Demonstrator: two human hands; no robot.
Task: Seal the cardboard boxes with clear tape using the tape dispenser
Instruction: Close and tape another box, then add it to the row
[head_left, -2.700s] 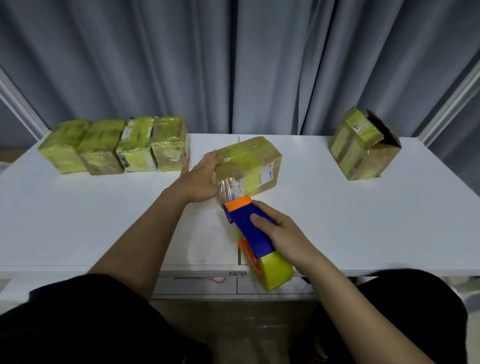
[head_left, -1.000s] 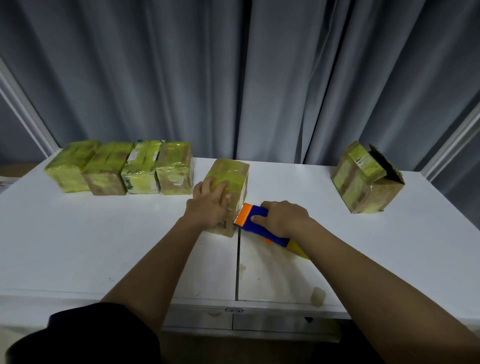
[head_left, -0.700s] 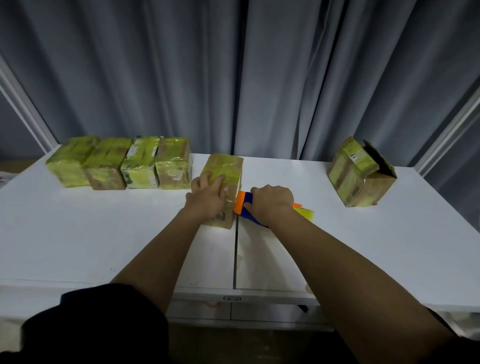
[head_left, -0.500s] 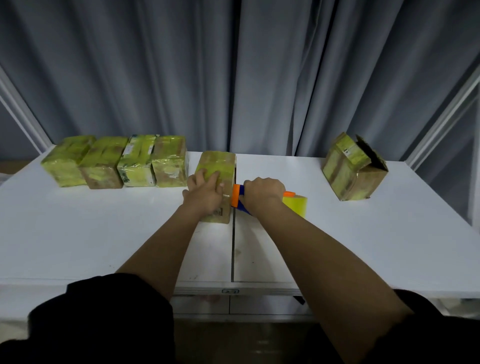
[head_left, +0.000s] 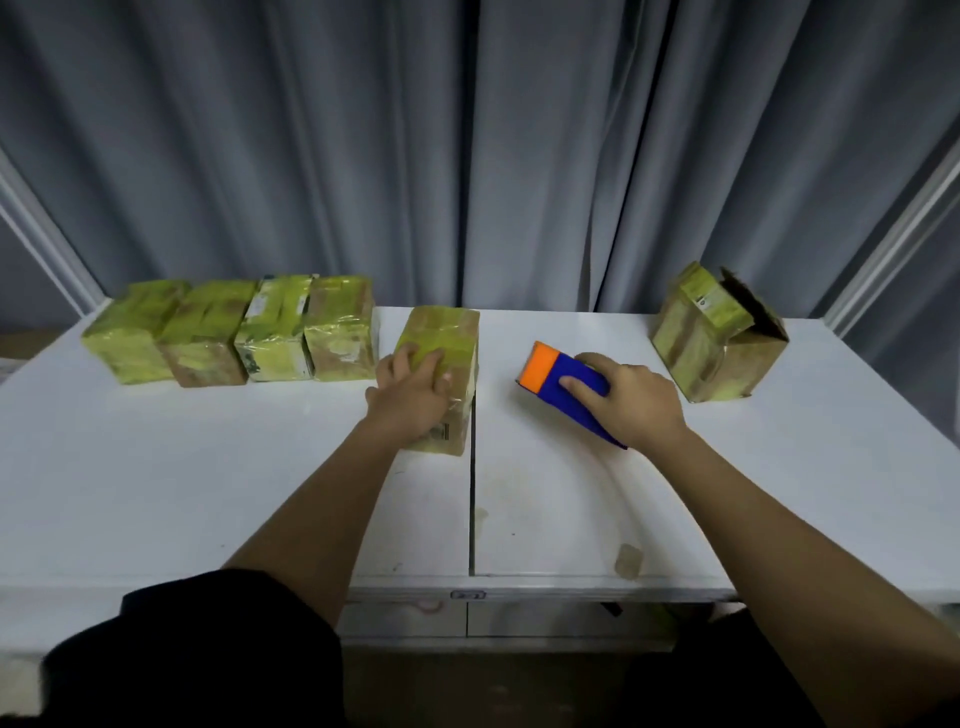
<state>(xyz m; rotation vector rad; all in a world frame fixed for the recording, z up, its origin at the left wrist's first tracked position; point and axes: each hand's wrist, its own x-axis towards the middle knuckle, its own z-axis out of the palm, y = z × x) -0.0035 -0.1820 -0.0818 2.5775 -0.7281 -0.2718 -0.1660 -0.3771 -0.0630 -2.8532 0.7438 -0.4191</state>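
Grey pleated curtains (head_left: 467, 156) hang behind a white desk (head_left: 156, 467) made of two tops that meet at a dark seam running toward the camera. Near the middle of the desk, just left of that seam, stands a small cardboard box wrapped in glossy yellowish clear tape (head_left: 441, 379). The left hand (head_left: 410, 397) lies on its top and near face, fingers spread and bent over the upper edge, holding the box down.

Right of the seam, apart from that box, the right hand (head_left: 631, 402) grips a blue tape dispenser with an orange front end (head_left: 563, 382); the fingers are curled round its blue body, the index finger lies along the top, and the orange end points up and to the left, toward the box. The dispenser's tape roll is hidden behind the hand.

Along the far left of the desk four more tape-wrapped cardboard boxes (head_left: 239, 330) stand in a row, side by side and touching. At the far right a tilted cardboard box with an open brown flap (head_left: 714, 345) leans on one edge, well apart from the others. A small scrap of tape (head_left: 628, 561) lies near the front edge of the desk, right of the seam. Both forearms are bare; dark sleeves show at the bottom of the view.
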